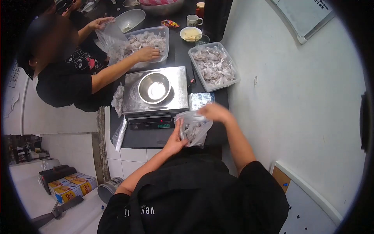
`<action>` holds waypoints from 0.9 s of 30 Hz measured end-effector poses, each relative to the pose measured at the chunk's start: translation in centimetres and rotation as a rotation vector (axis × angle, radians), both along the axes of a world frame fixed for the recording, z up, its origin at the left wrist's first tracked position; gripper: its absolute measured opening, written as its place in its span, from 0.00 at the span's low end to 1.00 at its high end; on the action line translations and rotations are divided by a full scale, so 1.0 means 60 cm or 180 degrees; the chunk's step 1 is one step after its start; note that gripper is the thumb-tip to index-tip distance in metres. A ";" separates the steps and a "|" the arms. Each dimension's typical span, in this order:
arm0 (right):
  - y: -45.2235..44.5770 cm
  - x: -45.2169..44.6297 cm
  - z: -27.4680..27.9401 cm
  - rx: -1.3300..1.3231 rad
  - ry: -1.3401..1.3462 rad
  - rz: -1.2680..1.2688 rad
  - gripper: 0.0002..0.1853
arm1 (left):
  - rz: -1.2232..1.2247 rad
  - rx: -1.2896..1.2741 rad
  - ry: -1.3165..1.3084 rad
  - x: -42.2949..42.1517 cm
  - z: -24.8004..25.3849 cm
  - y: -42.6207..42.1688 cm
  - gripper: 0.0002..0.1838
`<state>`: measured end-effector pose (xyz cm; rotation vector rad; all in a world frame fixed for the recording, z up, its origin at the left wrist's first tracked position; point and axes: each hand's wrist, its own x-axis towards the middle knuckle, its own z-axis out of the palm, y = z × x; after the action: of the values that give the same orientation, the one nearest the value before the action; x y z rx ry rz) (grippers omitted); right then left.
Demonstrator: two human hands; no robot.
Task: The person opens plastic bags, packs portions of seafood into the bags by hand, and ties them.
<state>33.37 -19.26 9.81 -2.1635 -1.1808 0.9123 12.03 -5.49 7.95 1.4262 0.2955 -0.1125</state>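
Note:
A clear plastic bag (201, 137) with small greyish wrapped portions inside is in front of me at the table's near edge. My left hand (176, 140) grips the bag's left side, thumb low and fingers along its mouth. At the upper right rim, my right hand (215, 112) is closed and slightly blurred by motion, seeming to pinch the plastic. Just beyond stands a digital scale (179, 102) with a lit display and a steel bowl (154, 87) on its plate. A blue-and-white printed packet (201, 99) lies beside the scale, near my right hand.
At the far left, a co-worker (64, 84) holds a plastic bag and reaches into a tub (165, 43) of wrapped portions. A second full tub (235, 82) stands by the right wall. Behind it are a plate (191, 34), a glass and a mug (193, 20).

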 end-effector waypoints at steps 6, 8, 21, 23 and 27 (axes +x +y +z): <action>0.091 0.221 -0.126 0.0632 -0.2593 -0.1356 0.11 | 0.0008 -0.0190 0.0048 -0.007 0.034 0.001 0.53; 0.102 0.258 -0.152 0.0010 -0.2907 -0.0841 0.11 | 0.0008 -0.0107 -0.0006 -0.017 0.020 0.009 0.53; 0.171 0.343 -0.129 0.0823 -0.1697 -0.1211 0.10 | -0.0372 -0.0407 0.0127 -0.007 -0.006 0.027 0.52; 0.139 0.319 -0.098 0.1147 -0.1563 -0.1469 0.09 | -0.0369 -0.0082 0.0008 -0.008 -0.017 0.030 0.54; 0.047 0.210 -0.003 0.2688 0.2817 -0.2008 0.11 | -0.0078 -0.0705 0.0113 0.006 0.001 0.023 0.55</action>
<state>45.95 -16.43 9.61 -1.0917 -0.2829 0.7370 12.40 -4.10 8.03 1.2093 0.2859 -0.1852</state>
